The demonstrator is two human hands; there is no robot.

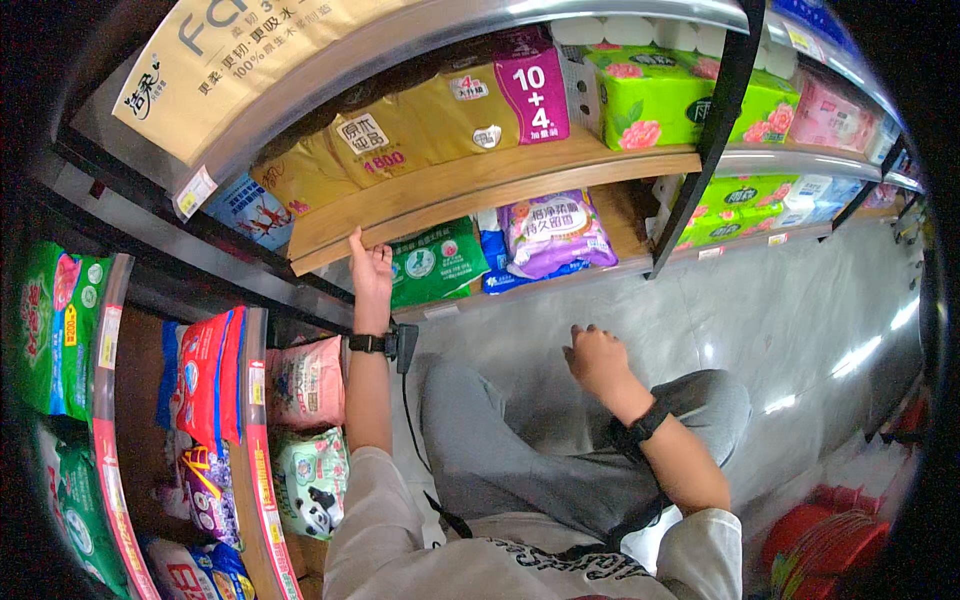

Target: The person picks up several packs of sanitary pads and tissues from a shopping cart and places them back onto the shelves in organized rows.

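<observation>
My left hand (371, 276) is raised, palm towards me, with one digit touching the front edge of a wooden shelf board (480, 186). Whether it grips the board is unclear. The board's left end juts out past the black frame. Gold tissue packs (382, 135) lie in a row on it. Behind and beside my left hand, on the lower shelf, are a green bag (442, 259) and a purple bag (559, 229). My right hand (600, 360) hangs over my knee and the floor, its fingers curled and its palm hidden; I see nothing in it.
A black shelf post (709, 142) stands to the right, with green tissue packs (660, 97) behind it. On the left, racks hold a red bag (210, 375) and a pink bag (307, 382). Red baskets (825, 532) sit on the grey tiled floor (810, 322). A cable (409, 420) runs from my left wrist.
</observation>
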